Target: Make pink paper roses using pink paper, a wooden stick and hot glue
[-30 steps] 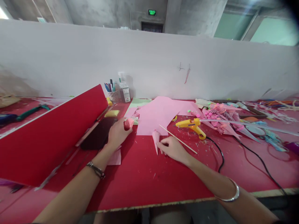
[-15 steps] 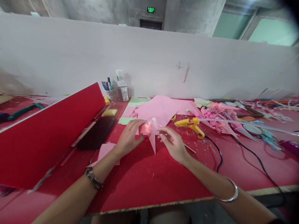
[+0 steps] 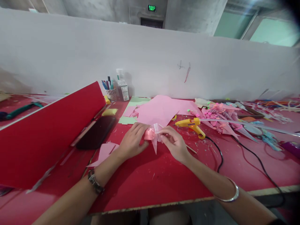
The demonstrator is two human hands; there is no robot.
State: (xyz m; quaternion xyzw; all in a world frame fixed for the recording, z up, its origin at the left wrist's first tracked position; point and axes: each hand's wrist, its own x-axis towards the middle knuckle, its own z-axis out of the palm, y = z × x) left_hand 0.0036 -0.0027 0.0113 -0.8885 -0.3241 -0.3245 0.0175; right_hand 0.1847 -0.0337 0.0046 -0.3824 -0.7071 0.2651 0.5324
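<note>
Between my hands, just above the red table, is a small pink paper piece [image 3: 154, 145] with a pointed lower end, wrapped at the top with clear film. A shiny, glowing pink bundle [image 3: 149, 134] sits at its left side. My left hand [image 3: 134, 140] is curled round the bundle, thumb below and fingers over it. From the right, my right hand [image 3: 174, 142] pinches the clear film [image 3: 156, 128] with thumb and fingertips. A thin stick shows in part behind the right hand.
Right of my hands lies a yellow glue gun [image 3: 193, 125] with a black cord. Pink paper sheets [image 3: 159, 109] lie behind. A red board [image 3: 53, 131] and a dark phone-like slab [image 3: 96, 132] stand or lie at left. Pink finished-looking pieces [image 3: 222, 117] are heaped at right.
My left hand has shifted slightly right with the pink bundle. My right fingertips have closed in on the film, which is now gathered more narrowly.
</note>
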